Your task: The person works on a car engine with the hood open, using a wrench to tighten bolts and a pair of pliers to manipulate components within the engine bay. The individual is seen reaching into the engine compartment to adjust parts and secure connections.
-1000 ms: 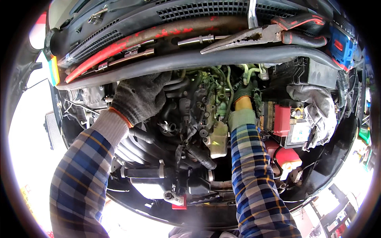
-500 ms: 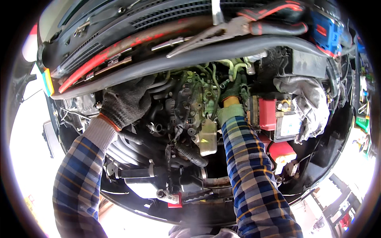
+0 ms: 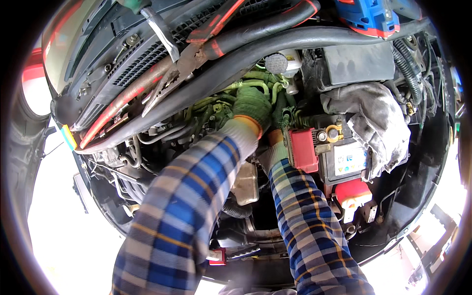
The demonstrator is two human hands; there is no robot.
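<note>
Both my hands, in dark knit gloves, reach deep into a car's engine bay. My left hand is at the back of the engine, against the pale green-lit hoses; its back shows and its fingertips are hidden. Lower and to the right, my right hand is sunk in the gap between the engine and the battery. Little more than its orange cuff shows, and its fingers are out of sight. Under my left forearm a beige plastic box is partly covered.
Long-nose pliers lie over the black rubber seal, near a red bar. A blue power tool sits at the far right. A grey rag drapes the battery beside its red terminal cover.
My left hand has moved from the left side of the engine bay rightward to the back hoses, near my right hand. My right hand stays in the gap. The view has shifted and tilted.
</note>
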